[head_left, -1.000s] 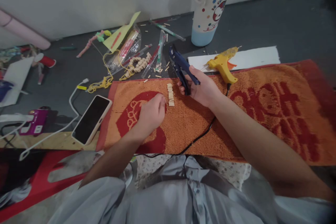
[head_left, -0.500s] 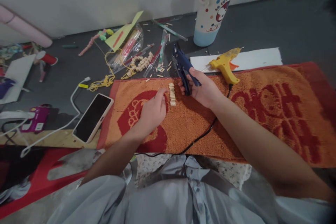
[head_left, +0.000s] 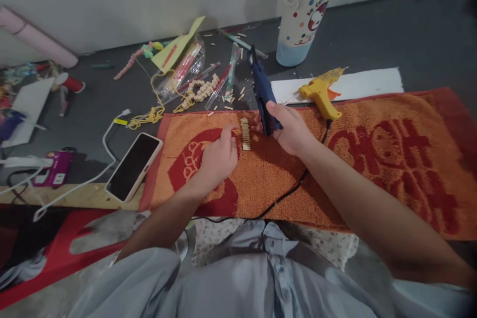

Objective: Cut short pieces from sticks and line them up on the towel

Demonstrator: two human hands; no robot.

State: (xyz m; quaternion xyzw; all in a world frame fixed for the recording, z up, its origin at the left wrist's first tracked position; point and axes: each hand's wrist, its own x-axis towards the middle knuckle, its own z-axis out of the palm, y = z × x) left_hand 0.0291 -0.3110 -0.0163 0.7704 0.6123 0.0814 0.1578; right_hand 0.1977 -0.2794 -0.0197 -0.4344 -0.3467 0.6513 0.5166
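Note:
My right hand (head_left: 294, 129) grips a dark blue pliers-like hand tool (head_left: 265, 92), its head pointing up and away from me and its handles squeezed together. Left of that tool, a neat row of short pale wooden stick pieces (head_left: 246, 135) lies on the orange towel (head_left: 268, 179). My left hand (head_left: 221, 154) rests beside the row, with the index finger reaching toward it and the other fingers bent. Nothing shows in this hand; its thumb is mostly hidden. Loose stick pieces (head_left: 229, 98) are scattered just beyond the towel.
A yellow glue gun (head_left: 322, 92) lies on a white board (head_left: 365, 84), its black cord crossing the towel. A tall bottle (head_left: 306, 15) stands behind. A phone (head_left: 134, 166), a white cable (head_left: 106, 141), yellow string (head_left: 147, 117) and plastic packets (head_left: 186, 67) lie to the left.
The tool's handles have come together in my right hand, and its head has turned slightly upright. My left hand stays nearly in place beside the row.

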